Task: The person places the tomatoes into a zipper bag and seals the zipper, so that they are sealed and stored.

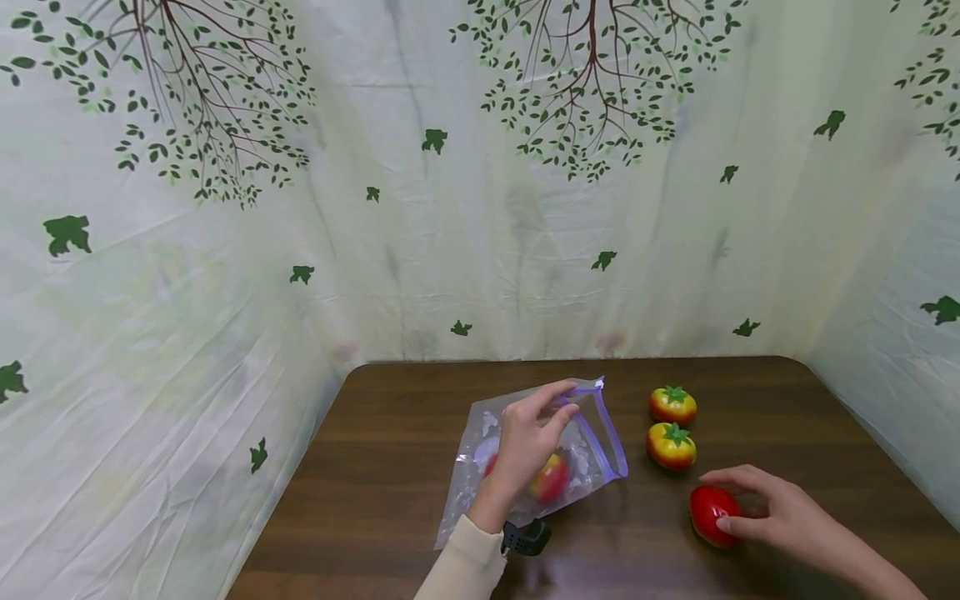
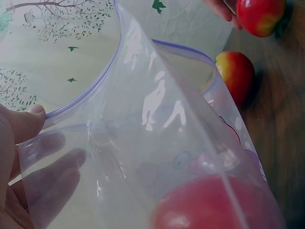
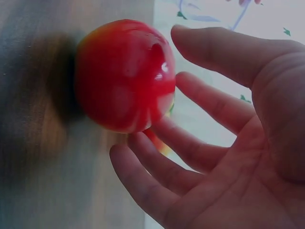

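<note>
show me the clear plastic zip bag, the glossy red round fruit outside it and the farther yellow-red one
Clear plastic zip bag (image 2: 138, 126): left wrist view, on its film.
Glossy red round fruit (image 1: 708, 513): head view, on its shiny skin.
Farther yellow-red round fruit (image 1: 670, 408): head view, below its green leafy top.

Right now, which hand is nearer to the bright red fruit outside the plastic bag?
Right. The right hand is spread around the bright red fruit; contact is unclear. The left hand is farther away, to the left, holding the plastic bag.

Free counter (image 1: 648, 521) leads from the red fruit (image 1: 708, 512) to the clear bag (image 1: 585, 458), with two yellow-red fruits (image 1: 672, 447) crowding its far side
</note>
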Demonstrator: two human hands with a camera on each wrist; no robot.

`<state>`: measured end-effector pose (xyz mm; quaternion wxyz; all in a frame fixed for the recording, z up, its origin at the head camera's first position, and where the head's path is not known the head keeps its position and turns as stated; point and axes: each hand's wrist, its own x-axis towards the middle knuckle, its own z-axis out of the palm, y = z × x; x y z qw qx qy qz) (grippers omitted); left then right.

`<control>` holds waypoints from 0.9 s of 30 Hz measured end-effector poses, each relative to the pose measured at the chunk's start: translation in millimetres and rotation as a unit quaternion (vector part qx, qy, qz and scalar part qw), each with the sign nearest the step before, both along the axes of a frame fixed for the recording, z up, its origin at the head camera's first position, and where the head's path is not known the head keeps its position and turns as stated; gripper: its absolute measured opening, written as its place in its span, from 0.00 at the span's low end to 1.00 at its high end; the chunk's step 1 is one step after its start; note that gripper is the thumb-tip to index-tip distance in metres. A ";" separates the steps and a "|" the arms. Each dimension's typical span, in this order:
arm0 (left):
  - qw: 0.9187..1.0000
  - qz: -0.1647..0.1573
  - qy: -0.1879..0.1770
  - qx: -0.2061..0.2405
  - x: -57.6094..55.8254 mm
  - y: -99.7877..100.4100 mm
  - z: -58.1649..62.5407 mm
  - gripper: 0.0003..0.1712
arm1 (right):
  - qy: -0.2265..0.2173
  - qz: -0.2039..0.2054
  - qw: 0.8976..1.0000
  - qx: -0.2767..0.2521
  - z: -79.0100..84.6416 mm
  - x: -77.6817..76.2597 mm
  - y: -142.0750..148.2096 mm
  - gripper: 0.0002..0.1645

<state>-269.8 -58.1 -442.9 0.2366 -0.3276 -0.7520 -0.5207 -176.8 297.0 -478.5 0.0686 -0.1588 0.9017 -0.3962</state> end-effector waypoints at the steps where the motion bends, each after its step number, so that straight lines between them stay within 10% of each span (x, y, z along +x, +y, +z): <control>1: 1.000 0.000 0.001 0.000 0.0 0.1 0.2 0.18 | -0.006 0.003 1.000 -0.002 -0.7 -0.1 0.0 0.31; 27: 1.000 -0.003 -0.014 -0.003 1.3 0.3 -0.2 0.18 | -0.056 0.080 0.995 -0.006 -12.6 2.7 3.4 0.43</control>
